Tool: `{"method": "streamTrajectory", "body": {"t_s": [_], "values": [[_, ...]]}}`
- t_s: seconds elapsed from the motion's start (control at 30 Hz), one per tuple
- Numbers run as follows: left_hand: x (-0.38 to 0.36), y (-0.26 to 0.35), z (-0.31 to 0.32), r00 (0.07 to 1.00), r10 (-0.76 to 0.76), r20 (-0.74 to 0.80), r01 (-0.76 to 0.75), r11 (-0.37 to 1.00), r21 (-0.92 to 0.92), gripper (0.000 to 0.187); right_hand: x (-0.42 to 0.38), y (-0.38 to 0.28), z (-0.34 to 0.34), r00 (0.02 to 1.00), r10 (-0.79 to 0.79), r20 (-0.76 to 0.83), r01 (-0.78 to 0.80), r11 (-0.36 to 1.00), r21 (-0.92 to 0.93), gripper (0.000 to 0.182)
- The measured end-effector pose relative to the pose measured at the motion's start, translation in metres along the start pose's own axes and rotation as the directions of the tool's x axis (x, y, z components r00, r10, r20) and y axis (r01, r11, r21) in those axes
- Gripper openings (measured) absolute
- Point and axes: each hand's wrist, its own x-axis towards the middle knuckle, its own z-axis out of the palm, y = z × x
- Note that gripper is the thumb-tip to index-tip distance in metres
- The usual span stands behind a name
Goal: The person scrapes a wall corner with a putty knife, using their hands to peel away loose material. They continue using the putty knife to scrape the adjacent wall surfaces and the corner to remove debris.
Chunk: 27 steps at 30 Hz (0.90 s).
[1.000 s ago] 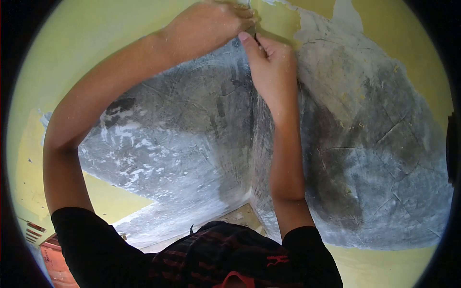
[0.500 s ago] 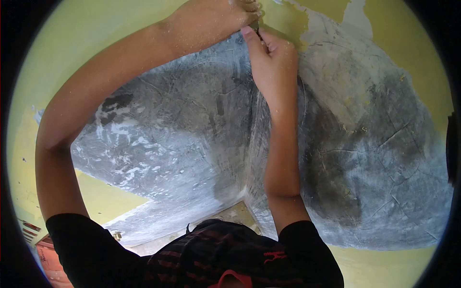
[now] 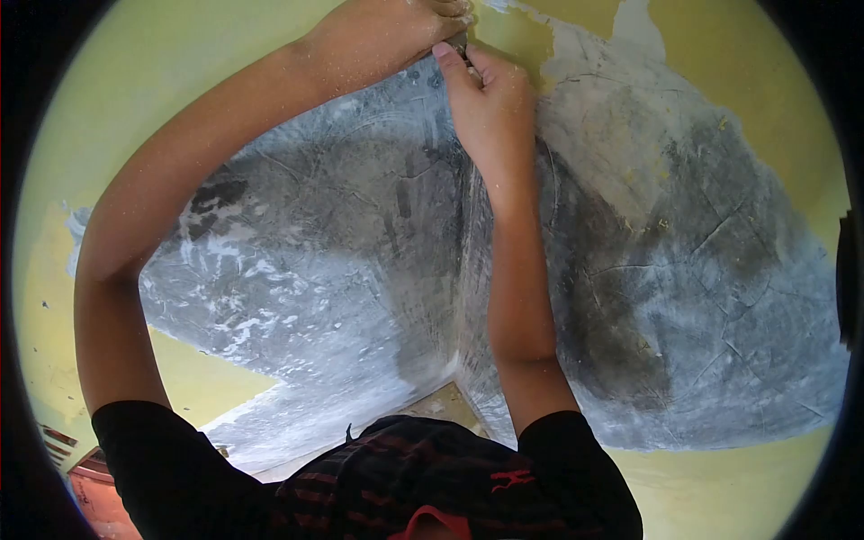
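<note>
Small dark tool [image 3: 463, 41], mostly hidden, btwn L hand [image 3: 414, 29] & R hand [image 3: 493, 97], 12 o'clock, wall [image 3: 630, 261] w/ cracked bare grey patch, 3 o'clock, ragged yellow paint edge, 1 o'clock

Left hand [image 3: 436, 20] and right hand [image 3: 490, 85] meet high at a wall corner [image 3: 461, 261], fingers closed on a dark object [image 3: 463, 41], mostly hidden; yellow paint [image 3: 729, 54] borders exposed gray plaster [image 3: 333, 207], cracked on the right side and streaked white on the left; pale specks dot the left forearm [image 3: 216, 117] above a black shirt [image 3: 171, 459].
</note>
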Motion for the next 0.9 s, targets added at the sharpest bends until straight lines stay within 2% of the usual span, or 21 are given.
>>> {"method": "streamTrajectory", "body": {"t_s": [0.07, 0.1, 0.17, 0.2, 0.23, 0.27, 0.3, 0.4, 0.47, 0.53, 0.6, 0.63, 0.7, 0.73, 0.8, 0.83, 0.87, 0.9], "values": [[-0.003, -0.002, 0.003, 0.999, 0.029, -0.045, -0.029, 1.0, -0.01, 0.037, -0.004, 0.004, 0.007, 1.0, -0.005, -0.02, 0.005, 1.0, 0.01, 0.044], [-0.004, -0.002, 0.001, 0.998, 0.027, -0.051, -0.027, 1.0, -0.009, 0.037, -0.005, 0.008, 0.011, 0.997, -0.057, -0.06, 0.059, 0.998, 0.034, 0.043], [-0.004, -0.005, -0.003, 0.996, 0.087, -0.005, -0.087, 0.996, 0.001, 0.033, -0.008, 0.016, 0.015, 0.987, -0.118, -0.107, 0.125, 0.991, 0.054, 0.042], [-0.006, -0.003, -0.007, 0.996, 0.088, -0.014, -0.088, 0.996, 0.008, 0.033, -0.016, 0.02, 0.013, 0.998, -0.037, -0.057, 0.044, 0.99, 0.13, 0.04], [-0.01, 0.004, -0.015, 0.998, 0.017, 0.057, -0.009, 0.99, -0.144, 0.038, -0.024, 0.015, 0.009, 0.999, 0.04, 0.0, -0.04, 0.979, 0.2, 0.038], [-0.015, 0.013, -0.021, 0.989, -0.042, 0.139, 0.081, 0.953, -0.292, 0.046, -0.038, 0.009, 0.002, 0.971, 0.216, 0.105, -0.239, 0.901, 0.361, 0.035], [-0.018, 0.023, -0.034, 0.979, -0.049, 0.198, 0.116, 0.931, -0.347, 0.047, -0.057, -0.002, -0.007, 0.901, 0.362, 0.238, -0.434, 0.761, 0.483, 0.033], [-0.04, 0.064, -0.08, 0.942, -0.141, 0.306, 0.283, 0.824, -0.491, 0.046, -0.127, 0.013, -0.011, 0.806, 0.529, 0.266, -0.579, 0.61, 0.541, 0.03], [-0.069, 0.097, -0.1, 0.967, -0.202, 0.158, 0.255, 0.697, -0.67, 0.044, -0.189, 0.038, -0.006, 0.771, 0.586, 0.25, -0.605, 0.553, 0.572, 0.03], [-0.105, 0.136, -0.106, 0.946, -0.292, 0.14, 0.243, 0.358, -0.901, 0.043, -0.249, 0.061, 0.002, 0.719, 0.651, 0.242, -0.65, 0.509, 0.564, 0.031], [-0.141, 0.15, -0.104, 0.934, -0.192, 0.301, 0.323, 0.094, -0.942, 0.045, -0.297, 0.083, 0.003, 0.657, 0.695, 0.292, -0.722, 0.47, 0.507, 0.032], [-0.155, 0.151, -0.089, 0.937, -0.179, 0.3, 0.32, 0.098, -0.942, 0.045, -0.318, 0.098, 0.004, 0.639, 0.695, 0.329, -0.747, 0.459, 0.48, 0.034], [-0.182, 0.161, -0.057, 0.889, -0.032, 0.456, 0.452, -0.096, -0.887, 0.047, -0.35, 0.113, 0.001, 0.637, 0.709, 0.302, -0.754, 0.494, 0.433, 0.034], [-0.186, 0.161, -0.048, 0.89, -0.029, 0.455, 0.451, -0.099, -0.887, 0.047, -0.363, 0.118, -0.002, 0.642, 0.712, 0.283, -0.757, 0.532, 0.38, 0.035], [-0.193, 0.156, -0.031, 0.868, -0.175, 0.465, 0.452, -0.11, -0.885, 0.045, -0.384, 0.127, -0.011, 0.648, 0.714, 0.266, -0.759, 0.575, 0.305, 0.036], [-0.199, 0.155, -0.022, 0.87, -0.177, 0.461, 0.449, -0.104, -0.887, 0.045, -0.393, 0.131, -0.014, 0.653, 0.714, 0.251, -0.757, 0.611, 0.233, 0.038], [-0.205, 0.154, -0.013, 0.865, -0.216, 0.452, 0.415, -0.197, -0.888, 0.044, -0.401, 0.135, -0.018, 0.659, 0.71, 0.249, -0.752, 0.615, 0.237, 0.038], [-0.21, 0.151, -0.008, 0.857, -0.256, 0.448, 0.375, -0.288, -0.881, 0.044, -0.409, 0.139, -0.022, 0.717, 0.67, 0.19, -0.695, 0.708, 0.125, 0.038]]}}
